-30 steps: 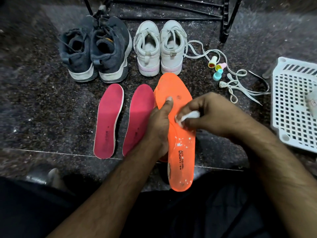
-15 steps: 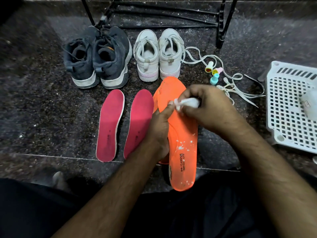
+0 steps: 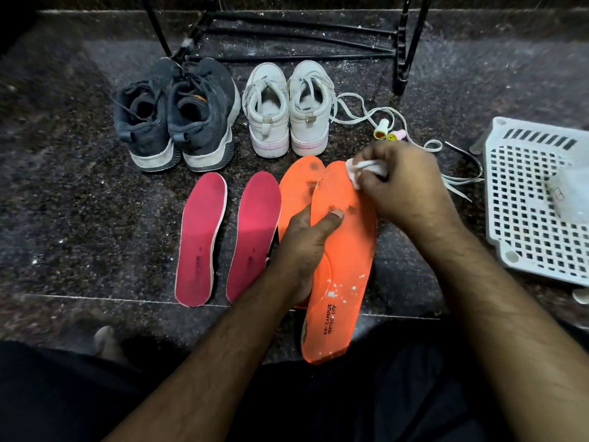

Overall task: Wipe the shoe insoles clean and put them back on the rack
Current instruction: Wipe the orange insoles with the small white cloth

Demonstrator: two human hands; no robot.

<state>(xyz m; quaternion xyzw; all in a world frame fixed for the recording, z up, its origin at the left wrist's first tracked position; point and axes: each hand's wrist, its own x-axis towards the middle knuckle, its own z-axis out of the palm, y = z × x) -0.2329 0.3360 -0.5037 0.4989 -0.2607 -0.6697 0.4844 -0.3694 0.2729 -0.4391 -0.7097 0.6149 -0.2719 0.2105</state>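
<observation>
Wiping step: right hand pinches white wipe at orange insole toe; left hand grips insole edge, thumb on top. Next, probably: stroke toward speckled heel.

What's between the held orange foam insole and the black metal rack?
The white high-top sneakers stand on the floor between the orange foam insole and the black metal rack, directly beyond its toe; lifting clears them.

The left hand reaches forward from a bare forearm, its thumb lying flat on top of the orange foam insole and its fingers hidden beneath. The right hand, fingers curled, pinches a small crumpled white wipe against the insole's toe end.
</observation>
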